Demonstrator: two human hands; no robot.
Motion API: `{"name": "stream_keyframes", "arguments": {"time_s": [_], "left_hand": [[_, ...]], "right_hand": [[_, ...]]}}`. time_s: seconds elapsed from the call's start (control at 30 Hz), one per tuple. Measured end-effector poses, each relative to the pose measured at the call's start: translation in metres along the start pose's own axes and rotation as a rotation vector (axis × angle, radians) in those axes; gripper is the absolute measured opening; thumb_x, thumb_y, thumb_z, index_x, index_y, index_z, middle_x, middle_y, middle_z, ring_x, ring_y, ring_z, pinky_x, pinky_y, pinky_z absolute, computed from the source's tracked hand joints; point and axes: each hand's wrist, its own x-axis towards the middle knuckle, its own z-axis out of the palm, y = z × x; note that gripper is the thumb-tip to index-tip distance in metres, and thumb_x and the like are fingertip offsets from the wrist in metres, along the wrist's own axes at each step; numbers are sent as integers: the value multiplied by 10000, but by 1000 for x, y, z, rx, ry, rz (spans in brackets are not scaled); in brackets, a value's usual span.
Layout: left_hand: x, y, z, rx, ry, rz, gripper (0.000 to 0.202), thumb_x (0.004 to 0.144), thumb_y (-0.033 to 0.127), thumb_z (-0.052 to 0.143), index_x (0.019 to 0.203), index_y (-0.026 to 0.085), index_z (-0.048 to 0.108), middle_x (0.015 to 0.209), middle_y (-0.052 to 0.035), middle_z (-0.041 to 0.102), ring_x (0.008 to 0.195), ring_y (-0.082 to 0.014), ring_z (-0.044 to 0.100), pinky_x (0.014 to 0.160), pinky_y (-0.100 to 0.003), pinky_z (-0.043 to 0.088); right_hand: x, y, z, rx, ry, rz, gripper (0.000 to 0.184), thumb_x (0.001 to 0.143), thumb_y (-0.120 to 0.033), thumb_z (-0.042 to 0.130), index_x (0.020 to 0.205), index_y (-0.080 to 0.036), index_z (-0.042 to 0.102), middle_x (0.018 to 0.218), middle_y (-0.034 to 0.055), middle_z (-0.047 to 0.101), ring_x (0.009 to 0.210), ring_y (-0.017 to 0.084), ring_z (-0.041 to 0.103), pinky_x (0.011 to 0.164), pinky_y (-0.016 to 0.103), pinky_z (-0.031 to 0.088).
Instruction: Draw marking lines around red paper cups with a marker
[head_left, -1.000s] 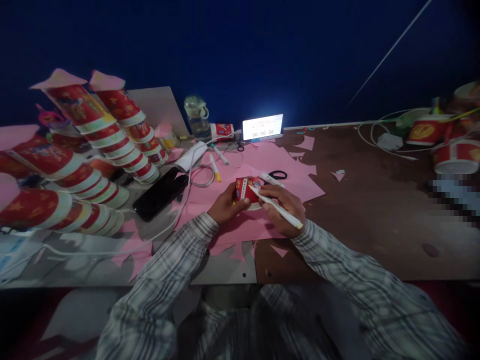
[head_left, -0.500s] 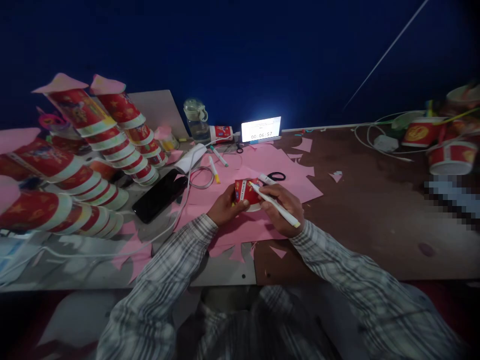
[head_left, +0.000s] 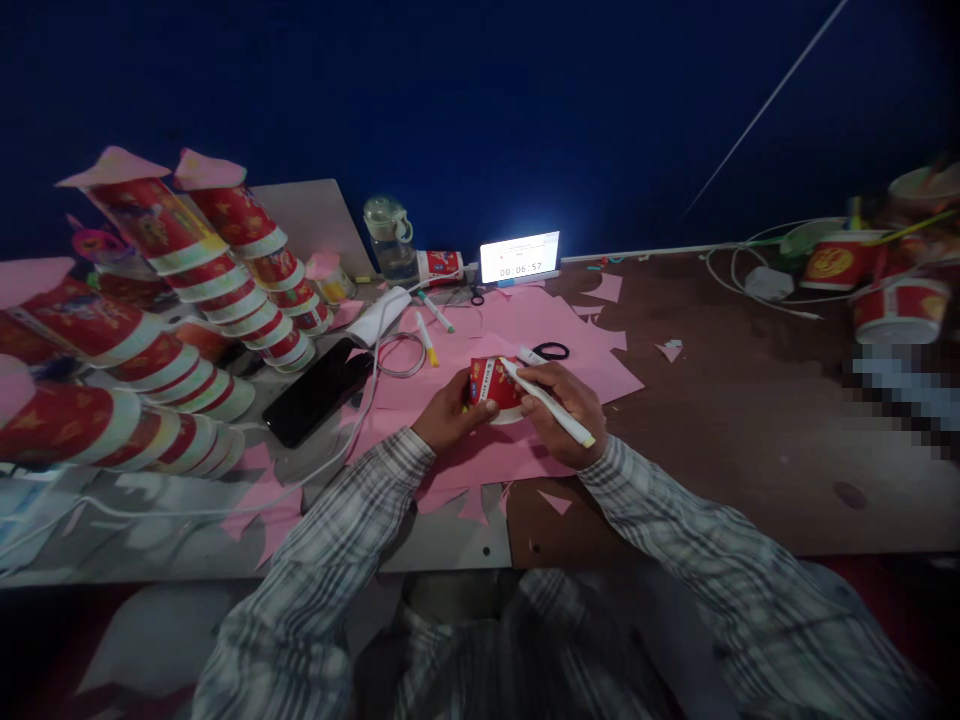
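My left hand point(head_left: 452, 412) is closed around the left side of a red paper cup point(head_left: 495, 388) with a white label strip and gold print. Between the fingers of my right hand point(head_left: 568, 412) is a white marker point(head_left: 553, 402) with a pale yellow end, its tip at the cup's side near the top. Pink paper point(head_left: 540, 460) lies under both hands. Just behind my right hand are black-handled scissors point(head_left: 553, 351), partly hidden. A yellow-tipped marker point(head_left: 427, 340) and a green-tipped marker point(head_left: 437, 312) lie on the paper behind the cup.
Tall stacks of red paper cups point(head_left: 157, 235) with pink cone tops stand at left. A black phone point(head_left: 315, 395) and a white cable point(head_left: 352, 425) lie nearby. At the back are a water bottle point(head_left: 391, 240) and a lit timer screen point(head_left: 519, 258). More cups point(head_left: 900, 308) stand far right.
The marker's tip has shifted slightly to the right along the cup, and my right hand has moved a little with it. My left hand keeps its hold on the cup.
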Motion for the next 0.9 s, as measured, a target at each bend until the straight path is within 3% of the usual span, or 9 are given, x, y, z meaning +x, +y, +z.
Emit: {"name": "stream_keyframes", "arguments": {"time_s": [0.5,0.9], "left_hand": [[-2,5,0,75,-14,-22,822,765,656,700,1319,76,518,1207,-189,670,1034,-311,649,896,-427,511],[0,1,-1,103,51,-44,760,750,643,710,1271,112,553,1173,-161,678,1018,-307,643,918,-448,505]], "right_hand": [[2,1,-1,-21,0,71,255,914,-306,601,1138,-208,672,1019,109,731,910,229,715,793,388,604],[-1,-2,-4,7,-41,96,192,888,-256,607,1052,-198,689,962,91,748,880,225,729,798,405,613]]}}
